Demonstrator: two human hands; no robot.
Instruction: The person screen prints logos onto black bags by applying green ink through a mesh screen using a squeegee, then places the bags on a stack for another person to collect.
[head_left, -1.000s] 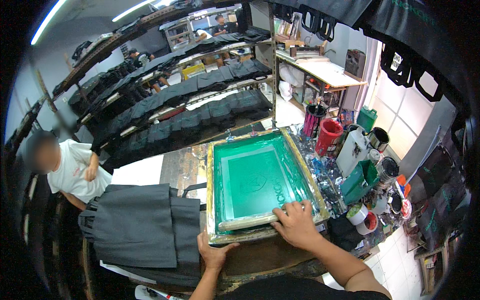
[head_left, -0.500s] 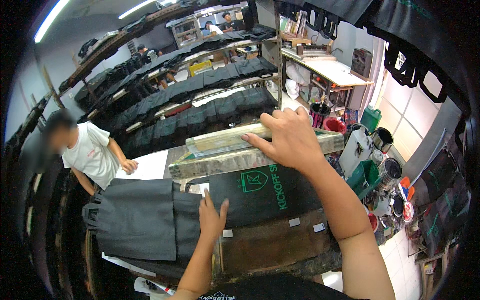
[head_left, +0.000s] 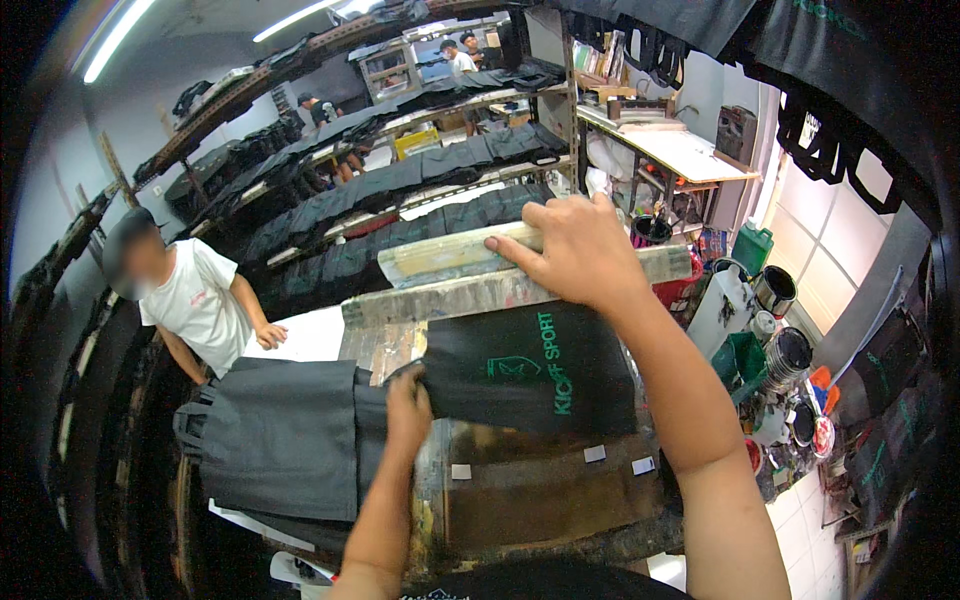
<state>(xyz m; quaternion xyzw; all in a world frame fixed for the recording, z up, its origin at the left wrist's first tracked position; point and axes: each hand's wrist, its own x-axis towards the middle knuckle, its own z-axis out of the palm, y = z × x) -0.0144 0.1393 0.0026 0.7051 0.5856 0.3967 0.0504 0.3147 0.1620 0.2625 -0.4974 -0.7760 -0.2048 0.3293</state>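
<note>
Right hand (head_left: 575, 255) atop raised frame (head_left: 500, 290)

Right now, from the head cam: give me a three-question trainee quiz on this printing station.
1. True or false: the right hand rests on the raised screen frame.
2. What does the left hand pinch? A) a paint can B) the edge of the dark printed bag C) a squeegee
3. Fill in: the stack of plain dark bags lies to the person's ____ of the printed bag.

Key: 1 true. 2 B. 3 left.
</note>
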